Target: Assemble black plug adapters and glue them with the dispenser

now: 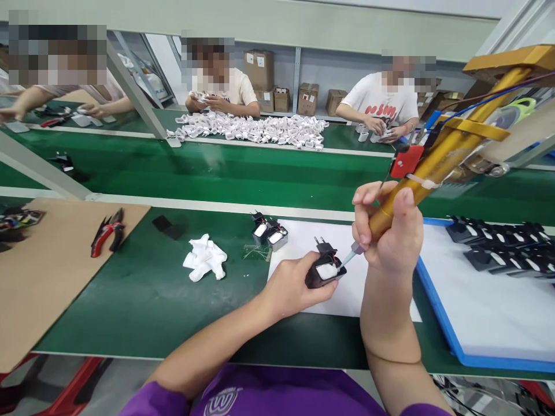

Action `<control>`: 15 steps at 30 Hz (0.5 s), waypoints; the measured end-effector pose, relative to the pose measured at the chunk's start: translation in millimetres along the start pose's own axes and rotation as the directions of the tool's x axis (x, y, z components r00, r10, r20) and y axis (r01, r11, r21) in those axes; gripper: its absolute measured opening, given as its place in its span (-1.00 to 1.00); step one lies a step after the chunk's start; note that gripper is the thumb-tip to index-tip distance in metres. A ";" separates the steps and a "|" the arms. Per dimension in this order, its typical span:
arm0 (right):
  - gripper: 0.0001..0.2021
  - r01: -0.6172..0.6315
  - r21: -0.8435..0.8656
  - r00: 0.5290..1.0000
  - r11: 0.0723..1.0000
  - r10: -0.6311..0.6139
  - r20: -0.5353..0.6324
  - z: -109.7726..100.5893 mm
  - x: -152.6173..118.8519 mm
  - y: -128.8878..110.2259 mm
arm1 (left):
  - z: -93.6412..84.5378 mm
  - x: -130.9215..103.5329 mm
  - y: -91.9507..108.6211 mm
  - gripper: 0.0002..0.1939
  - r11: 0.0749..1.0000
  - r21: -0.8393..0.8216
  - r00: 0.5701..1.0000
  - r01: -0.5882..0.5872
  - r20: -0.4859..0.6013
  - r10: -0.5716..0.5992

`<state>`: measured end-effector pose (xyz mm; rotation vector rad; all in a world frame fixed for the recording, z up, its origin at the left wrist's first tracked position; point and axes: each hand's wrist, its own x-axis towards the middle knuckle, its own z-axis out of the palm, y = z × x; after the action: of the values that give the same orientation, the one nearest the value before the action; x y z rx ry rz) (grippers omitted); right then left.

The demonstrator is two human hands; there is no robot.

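Note:
My left hand grips a black plug adapter housing with a white block inside and its two pins pointing up. Fingers of my right hand are wrapped round a gold dispenser tube, tilted down to the left. Its pale nozzle reaches the open top of the housing, at the right side of the white block. A sheet of white paper lies under the housing. Behind my left hand stand two similar housings, and a crumpled white cloth lies to the left.
At the right, a blue-edged tray holds rows of black housings. Red-handled pliers lie on brown cardboard at the left. Across the green belt, three people handle parts near a pile of white pieces.

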<state>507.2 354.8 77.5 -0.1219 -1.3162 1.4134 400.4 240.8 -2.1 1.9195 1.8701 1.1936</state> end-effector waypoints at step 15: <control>-0.70 -0.026 -0.048 0.998 0.998 0.023 -0.061 0.3 -1.5 0.8 | 40.8 6.2 6.3 -0.68 0.980 -0.115 0.984 0.164 0.091 -0.154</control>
<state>507.0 353.7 76.2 -0.2130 -1.3036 1.3879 431.2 260.8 -22.1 1.6941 1.8249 1.1343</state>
